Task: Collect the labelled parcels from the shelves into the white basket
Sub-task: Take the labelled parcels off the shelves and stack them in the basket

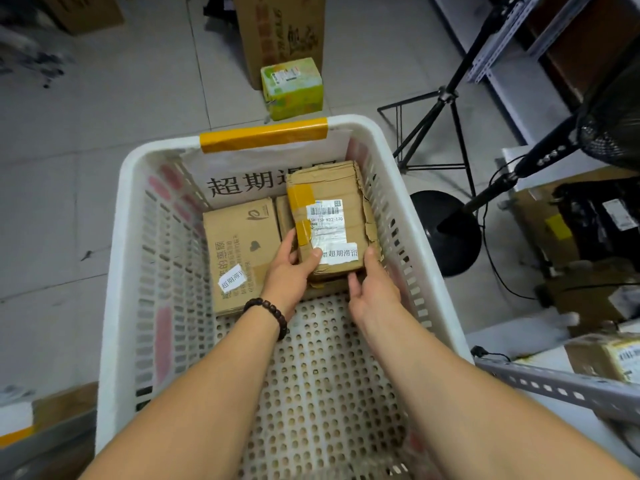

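Brown labelled parcel (330, 216) is gripped at its six o'clock end by left hand (289, 275) and right hand (374, 292) inside white basket (116, 258).

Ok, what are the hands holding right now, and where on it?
The battered brown cardboard parcel, by its near end: left hand at the left corner, right hand at the right corner.

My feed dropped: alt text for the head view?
A worn cardboard parcel with a barcode label is held by the left hand and right hand inside the white basket. A flat labelled box lies just left of it on the basket floor.
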